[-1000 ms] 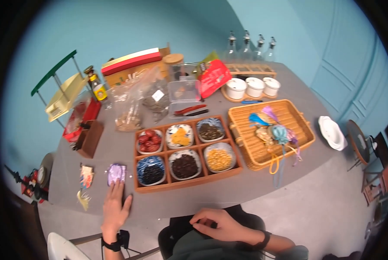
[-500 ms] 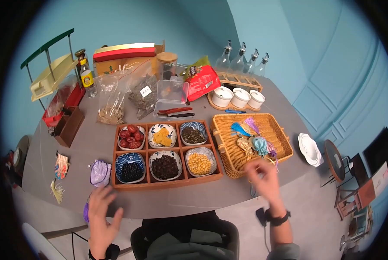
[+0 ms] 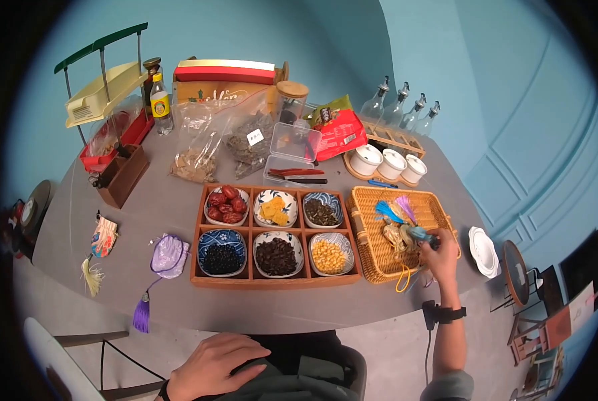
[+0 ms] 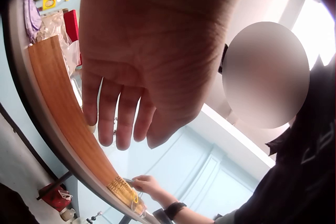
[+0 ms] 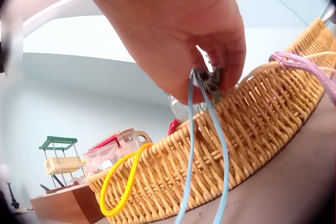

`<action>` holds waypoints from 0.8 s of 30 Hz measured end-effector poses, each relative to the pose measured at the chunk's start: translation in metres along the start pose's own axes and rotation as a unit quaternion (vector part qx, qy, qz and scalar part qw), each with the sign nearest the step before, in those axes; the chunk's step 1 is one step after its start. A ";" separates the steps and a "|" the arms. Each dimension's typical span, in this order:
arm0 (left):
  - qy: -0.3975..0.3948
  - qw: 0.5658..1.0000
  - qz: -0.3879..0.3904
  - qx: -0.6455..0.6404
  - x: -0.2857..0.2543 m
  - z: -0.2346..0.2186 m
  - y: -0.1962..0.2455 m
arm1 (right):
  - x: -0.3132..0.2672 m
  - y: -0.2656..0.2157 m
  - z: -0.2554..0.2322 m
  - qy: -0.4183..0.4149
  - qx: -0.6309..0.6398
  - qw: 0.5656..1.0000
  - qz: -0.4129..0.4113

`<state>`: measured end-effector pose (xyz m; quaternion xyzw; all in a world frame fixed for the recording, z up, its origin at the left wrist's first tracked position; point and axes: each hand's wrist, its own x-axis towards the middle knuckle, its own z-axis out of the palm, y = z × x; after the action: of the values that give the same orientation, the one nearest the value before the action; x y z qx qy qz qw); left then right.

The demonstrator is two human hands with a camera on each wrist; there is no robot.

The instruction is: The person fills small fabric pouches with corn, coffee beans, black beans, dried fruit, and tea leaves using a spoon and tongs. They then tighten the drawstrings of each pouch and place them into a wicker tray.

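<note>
In the head view my right hand [image 3: 441,258] reaches over the wicker basket [image 3: 366,257] and pinches a light-blue drawstring pouch [image 3: 419,234] by its gathered neck. Two pale blue cords [image 5: 220,145] hang from the fingers in the right wrist view, in front of the basket's woven wall. Beside the pouch in the basket lie a gold pouch [image 3: 398,239], a blue tassel [image 3: 388,211] and a lilac tassel [image 3: 406,208]. My left hand [image 3: 220,364] is over my lap, palm facing the left wrist camera, fingers extended and holding nothing.
Left of the compartmented wooden tray [image 3: 275,283] of filled bowls lie a lavender pouch [image 3: 170,255] with a purple tassel [image 3: 141,314] and a patterned pouch [image 3: 104,237]. Behind stand plastic bags [image 3: 195,154], white lidded pots [image 3: 366,160] and glass bottles [image 3: 374,107].
My left hand has left the lavender pouch and drawn back to my lap; that pouch's purple tassel now shows. My right hand has moved from my lap to the basket and grasped the light-blue pouch.
</note>
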<state>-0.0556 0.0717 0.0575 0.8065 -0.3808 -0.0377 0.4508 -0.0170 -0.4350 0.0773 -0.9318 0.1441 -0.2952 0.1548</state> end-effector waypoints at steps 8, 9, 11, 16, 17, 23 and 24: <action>0.030 0.998 0.020 -0.054 0.006 0.002 0.013 | -0.044 -0.082 -0.080 0.169 0.193 0.964 -0.072; 0.040 0.996 0.041 -0.073 0.010 0.002 0.016 | -0.055 -0.095 -0.092 0.173 0.179 0.959 -0.134; 0.044 0.993 0.063 -0.092 0.015 0.005 0.024 | -0.090 -0.120 -0.107 0.175 0.186 0.952 -0.167; 0.064 0.984 0.068 -0.153 0.026 0.007 0.049 | -0.118 -0.191 -0.105 -0.196 0.333 0.877 -0.286; 0.060 0.984 0.059 -0.158 0.030 0.008 0.053 | -0.120 -0.199 -0.089 -0.220 0.352 0.866 -0.279; 0.017 0.995 -0.031 -0.097 0.032 0.015 0.026 | -0.123 -0.220 -0.019 -0.287 0.395 0.852 -0.188; 0.028 0.992 -0.049 -0.114 0.033 0.017 0.020 | -0.123 -0.221 -0.013 -0.308 0.384 0.855 -0.166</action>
<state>-0.0504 0.0329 0.0718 0.7683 -0.3215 -0.0806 0.5476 -0.0816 -0.1923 0.1075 -0.8518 -0.1924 -0.0464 0.4850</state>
